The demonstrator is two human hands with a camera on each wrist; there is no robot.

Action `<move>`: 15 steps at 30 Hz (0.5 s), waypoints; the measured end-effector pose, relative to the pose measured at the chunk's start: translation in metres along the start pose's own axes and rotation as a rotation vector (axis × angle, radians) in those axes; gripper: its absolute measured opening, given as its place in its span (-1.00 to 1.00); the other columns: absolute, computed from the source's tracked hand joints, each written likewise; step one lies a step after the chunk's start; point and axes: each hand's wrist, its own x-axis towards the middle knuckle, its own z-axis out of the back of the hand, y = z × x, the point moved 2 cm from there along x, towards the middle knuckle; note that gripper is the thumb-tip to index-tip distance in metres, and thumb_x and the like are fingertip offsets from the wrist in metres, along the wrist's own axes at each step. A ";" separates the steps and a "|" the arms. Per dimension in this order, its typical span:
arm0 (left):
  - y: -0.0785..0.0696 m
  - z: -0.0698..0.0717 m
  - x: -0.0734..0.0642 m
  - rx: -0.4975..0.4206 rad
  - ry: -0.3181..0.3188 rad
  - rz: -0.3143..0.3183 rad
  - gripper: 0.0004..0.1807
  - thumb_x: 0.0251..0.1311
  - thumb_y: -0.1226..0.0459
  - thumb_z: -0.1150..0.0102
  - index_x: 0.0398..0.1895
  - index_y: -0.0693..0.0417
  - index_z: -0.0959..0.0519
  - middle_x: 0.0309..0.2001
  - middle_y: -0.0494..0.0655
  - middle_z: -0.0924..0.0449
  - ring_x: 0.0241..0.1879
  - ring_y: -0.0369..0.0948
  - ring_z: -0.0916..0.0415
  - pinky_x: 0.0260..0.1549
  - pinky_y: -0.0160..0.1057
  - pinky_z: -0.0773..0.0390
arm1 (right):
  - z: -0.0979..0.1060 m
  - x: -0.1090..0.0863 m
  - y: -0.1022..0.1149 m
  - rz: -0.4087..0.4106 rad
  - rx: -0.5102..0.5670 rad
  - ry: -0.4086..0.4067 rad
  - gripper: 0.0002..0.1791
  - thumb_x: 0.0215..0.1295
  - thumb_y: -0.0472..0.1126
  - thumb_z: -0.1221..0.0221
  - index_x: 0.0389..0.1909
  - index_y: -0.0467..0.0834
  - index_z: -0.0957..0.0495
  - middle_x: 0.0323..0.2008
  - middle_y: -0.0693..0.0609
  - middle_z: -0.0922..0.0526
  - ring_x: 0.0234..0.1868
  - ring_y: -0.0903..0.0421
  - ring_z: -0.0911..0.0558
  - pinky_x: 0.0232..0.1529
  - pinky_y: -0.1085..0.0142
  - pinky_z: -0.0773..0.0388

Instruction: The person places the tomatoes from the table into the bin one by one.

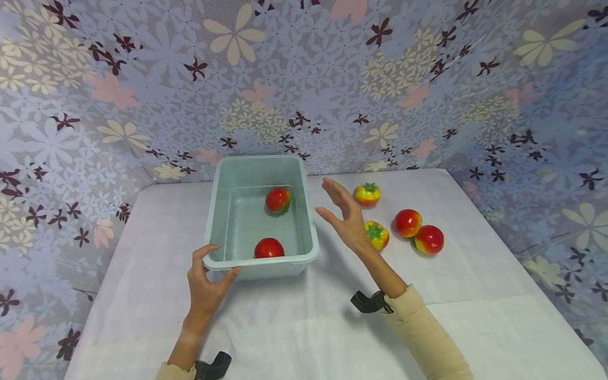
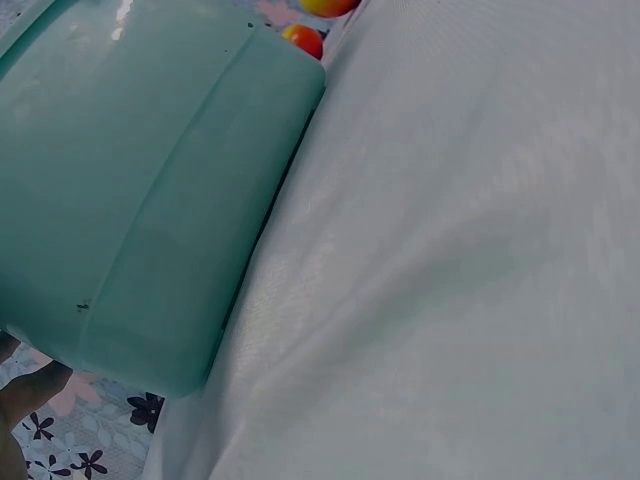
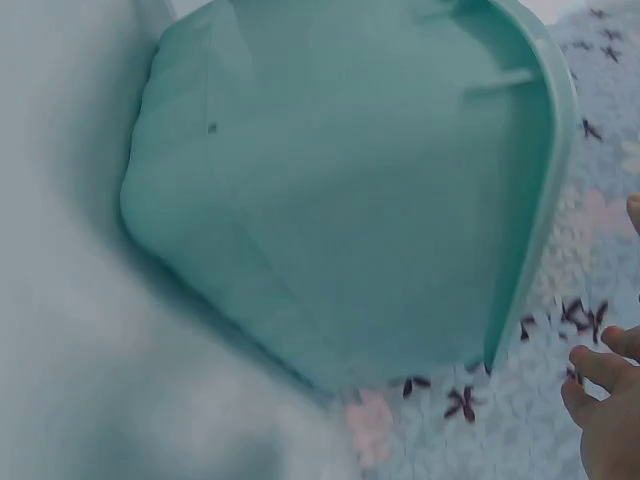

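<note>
Your left hand [image 1: 204, 287] pinches the tub [image 1: 271, 271] at its seven o'clock corner; from that grip the tub lies toward one, long axis twelve-to-six. Your right hand [image 1: 350, 220], empty and loose, is just beside three.

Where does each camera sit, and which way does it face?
Head: on the person's head, facing forward and down at the tub and tomato-like fruits; left hand, right hand and sleeves show.
Left wrist: on that wrist, facing the tub's outside and the white cloth; part of the left hand shows lower left.
Right wrist: on that wrist, facing the tub's outside; part of the right hand shows at right.
Both wrist views share the tub's outside.
</note>
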 end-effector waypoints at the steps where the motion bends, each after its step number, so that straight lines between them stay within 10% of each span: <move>1: 0.000 0.000 0.000 0.000 0.001 0.003 -0.16 0.06 -0.15 -0.35 0.02 0.48 -0.41 -0.13 0.36 -0.57 -0.13 -0.44 -0.51 -0.23 -0.62 -0.43 | 0.004 -0.002 -0.002 -0.005 0.007 -0.012 -0.33 0.25 -0.46 -0.21 0.39 -0.23 -0.27 0.38 -0.14 -0.35 0.42 -0.04 -0.31 0.42 0.07 -0.17; 15: -0.003 0.001 0.001 0.012 0.007 0.022 -0.20 0.07 -0.10 -0.38 0.03 0.45 -0.41 -0.18 0.35 -0.59 -0.24 -0.32 -0.54 -0.25 -0.61 -0.44 | 0.077 -0.035 -0.021 -0.145 -0.104 -0.188 -0.34 0.26 -0.43 -0.22 0.38 -0.31 -0.25 0.36 -0.23 -0.35 0.40 -0.12 -0.32 0.41 0.09 -0.18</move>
